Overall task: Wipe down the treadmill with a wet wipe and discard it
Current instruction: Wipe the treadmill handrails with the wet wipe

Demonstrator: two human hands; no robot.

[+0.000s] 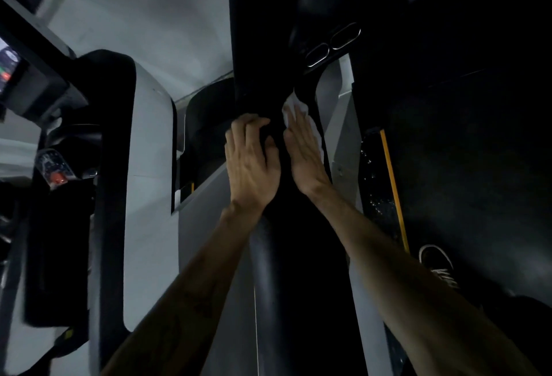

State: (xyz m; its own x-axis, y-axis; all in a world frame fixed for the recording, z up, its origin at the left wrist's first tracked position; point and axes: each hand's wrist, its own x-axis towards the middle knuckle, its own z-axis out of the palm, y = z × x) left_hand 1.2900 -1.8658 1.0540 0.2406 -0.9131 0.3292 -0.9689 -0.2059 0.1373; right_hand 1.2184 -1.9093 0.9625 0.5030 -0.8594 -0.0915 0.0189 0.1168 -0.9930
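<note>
The treadmill's black handrail (263, 47) is seen running lengthwise away from the viewer, from the bottom centre of the head view up toward the console end. Both hands are placed on it at about the same reach, side by side, the left hand (254, 160) on the rail's left flank and the right hand (304, 151) on its right flank.

The wet wipe (294, 107) is found under the right hand, pressed flat against the rail; white edges show beyond the fingertips and along the outer side of the palm. The right fingers are held straight and together, nothing is pinched; the wipe is kept in place by pressure only. The left hand is curled over the rail's top edge, thumb on the near side, so the rail is grasped and presumably steadied.

Judgement: wiping is under way. Unwiped rail lies ahead of the wipe along the long axis, so the next stroke is expected to follow that axis. No bin is visible; discarding is not yet done.
</note>
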